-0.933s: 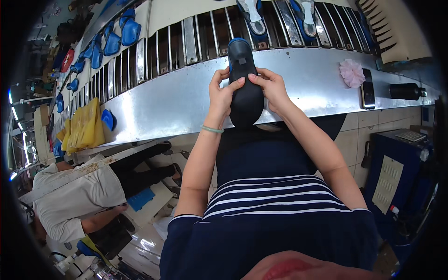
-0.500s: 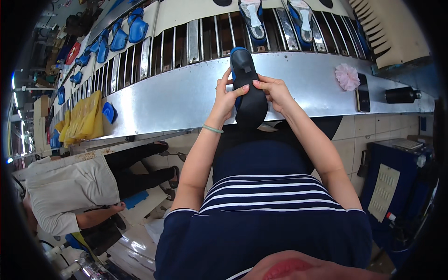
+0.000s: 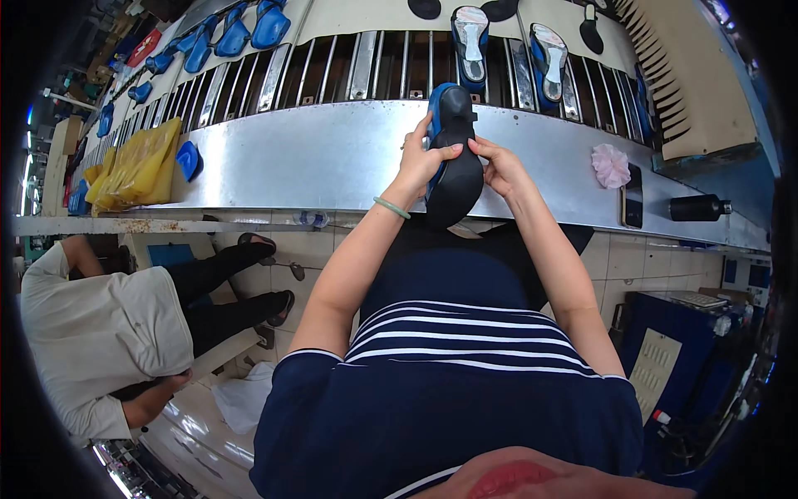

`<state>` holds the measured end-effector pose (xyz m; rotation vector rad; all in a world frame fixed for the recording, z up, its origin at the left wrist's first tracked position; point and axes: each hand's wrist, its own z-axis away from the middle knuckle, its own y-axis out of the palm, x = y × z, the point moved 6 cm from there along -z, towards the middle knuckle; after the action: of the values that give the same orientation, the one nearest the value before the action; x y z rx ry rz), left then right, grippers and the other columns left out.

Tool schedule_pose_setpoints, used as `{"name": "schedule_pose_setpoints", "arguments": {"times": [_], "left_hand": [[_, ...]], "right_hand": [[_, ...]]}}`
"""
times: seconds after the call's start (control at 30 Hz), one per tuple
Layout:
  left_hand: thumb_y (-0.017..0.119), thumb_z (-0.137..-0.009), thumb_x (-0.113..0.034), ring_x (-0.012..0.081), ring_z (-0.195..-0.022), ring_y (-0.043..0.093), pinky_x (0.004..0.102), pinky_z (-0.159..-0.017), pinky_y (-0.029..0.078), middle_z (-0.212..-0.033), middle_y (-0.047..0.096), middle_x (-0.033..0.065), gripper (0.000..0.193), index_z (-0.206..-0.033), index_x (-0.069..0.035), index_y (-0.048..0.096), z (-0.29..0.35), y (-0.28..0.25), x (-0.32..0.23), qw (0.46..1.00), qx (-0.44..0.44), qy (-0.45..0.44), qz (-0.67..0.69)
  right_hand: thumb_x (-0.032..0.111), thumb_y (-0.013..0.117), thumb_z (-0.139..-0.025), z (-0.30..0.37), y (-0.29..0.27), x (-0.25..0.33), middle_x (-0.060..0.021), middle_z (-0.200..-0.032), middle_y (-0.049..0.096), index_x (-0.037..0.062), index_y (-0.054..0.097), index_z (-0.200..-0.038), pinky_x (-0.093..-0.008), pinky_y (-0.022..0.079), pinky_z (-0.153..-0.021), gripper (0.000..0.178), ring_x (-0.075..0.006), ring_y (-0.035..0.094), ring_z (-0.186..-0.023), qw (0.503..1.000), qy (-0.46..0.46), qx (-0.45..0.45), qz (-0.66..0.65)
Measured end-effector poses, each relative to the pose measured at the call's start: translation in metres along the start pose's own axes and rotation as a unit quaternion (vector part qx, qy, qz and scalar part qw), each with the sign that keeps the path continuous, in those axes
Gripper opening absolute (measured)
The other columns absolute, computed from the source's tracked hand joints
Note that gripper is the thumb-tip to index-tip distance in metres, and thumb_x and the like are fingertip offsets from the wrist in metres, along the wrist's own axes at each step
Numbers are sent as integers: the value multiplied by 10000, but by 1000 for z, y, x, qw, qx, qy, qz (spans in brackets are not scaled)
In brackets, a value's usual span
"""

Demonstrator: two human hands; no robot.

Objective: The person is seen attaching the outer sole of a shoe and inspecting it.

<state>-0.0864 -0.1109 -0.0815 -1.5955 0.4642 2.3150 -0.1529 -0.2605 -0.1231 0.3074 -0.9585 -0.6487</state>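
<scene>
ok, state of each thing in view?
Black-soled shoe: sole up, heel away from wearer
Left hand: closed on shoe, thumb on sole
Right hand: closed on shoe, thumb on sole
Pale-bottomed shoes: bottoms up, unheld
Phone: lying flat
Black bottle: upright or lying unclear
Yellow plastic bag: crumpled

Left hand point(image 3: 421, 165): gripping upturned shoe point(image 3: 455, 179)
Right hand point(image 3: 503, 171): gripping opposite side
Counter point(image 3: 332, 158), right end: pink ruffle point(image 3: 611, 166), phone point(image 3: 632, 200), bottle point(image 3: 698, 208)

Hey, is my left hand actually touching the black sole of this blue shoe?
Touching. The head view shows it: the thumb of your left hand lies over the edge of the black sole, with no gap visible.
</scene>
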Motion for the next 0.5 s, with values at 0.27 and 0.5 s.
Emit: {"name": "schedule_pose_setpoints", "arguments": {"times": [0.27, 0.5], "left_hand": [[883, -666, -342, 381, -1301, 418, 444, -1054, 416, -1348, 409, 217, 1034, -1499, -101, 321, -9, -9, 2, 985, 33, 57, -157], [884, -658, -289, 327, -1438, 258, 435, -1143, 288, -1540, 285, 194, 1083, -1533, -148, 261, -49, -17, -26, 966, 131, 186, -125]], "right_hand": [[188, 706, -888, 1, -1, 1, -95, -1173, 646, 13, 548, -1330, -321, 575, -816, 502, -192, 682, -959, 1000, -5, 14, -8], [207, 680, -912, 4, 4, 12, -76, -1094, 679, -3, 548, -1307, -281, 556, -809, 466, -152, 676, -942, 996, -32, 15, 80]]}}
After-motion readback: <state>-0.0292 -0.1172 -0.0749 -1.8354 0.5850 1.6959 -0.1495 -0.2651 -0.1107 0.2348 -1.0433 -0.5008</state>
